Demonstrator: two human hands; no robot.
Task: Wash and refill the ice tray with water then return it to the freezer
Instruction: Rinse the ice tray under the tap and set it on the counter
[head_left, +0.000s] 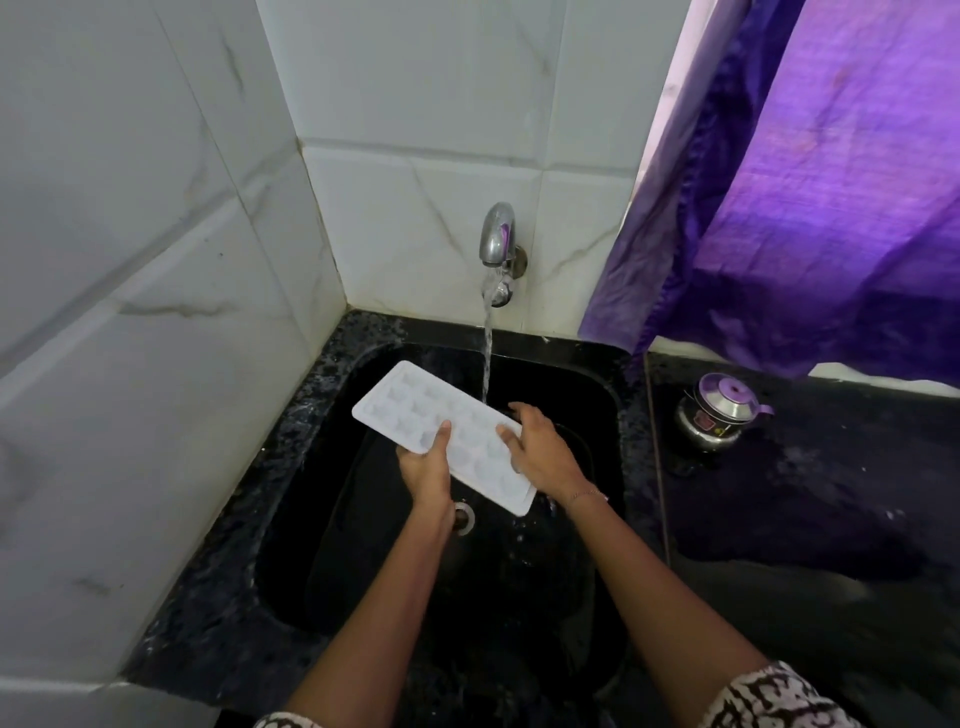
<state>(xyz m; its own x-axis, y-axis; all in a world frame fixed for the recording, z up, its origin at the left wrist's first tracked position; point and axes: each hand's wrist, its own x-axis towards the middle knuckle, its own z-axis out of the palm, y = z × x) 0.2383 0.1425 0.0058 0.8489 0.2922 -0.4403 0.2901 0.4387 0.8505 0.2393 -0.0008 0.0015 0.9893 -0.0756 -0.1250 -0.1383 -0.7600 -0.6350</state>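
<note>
- A corner of white, grey-veined tiles (156, 208) is seen, with a black speckled counter (779, 493) set below it and a black sink (311, 545) sunk into that counter.
- A chrome tap (497, 236) is fixed to the back wall, and a thin stream (487, 358) is let down from it into the sink.
- The tray (415, 405) is held above the sink, over the drain (464, 517), with its long axis laid from far left to near right.
- The tray is shown as white, rectangular plastic with rounded corners and a flat rim, and its top is divided into rows of shallow cells (whether any water lies in them cannot be told).
- The stream is met at the tray's far long edge, or is passed just behind it; which of the two cannot be made out.
- The tray's near long edge is gripped by the left hand (426, 467), the thumb laid on top and the fingers hidden beneath.
- The far long edge is clasped by the right hand (540, 452), its fingers curled over the rim; a thin bracelet (587, 493) is worn at that wrist.
- A purple curtain (831, 208) is hung at the right.
- A small steel pot (719, 410) with a purple-knobbed lid is stood on the counter below the curtain, well apart from the tray.
</note>
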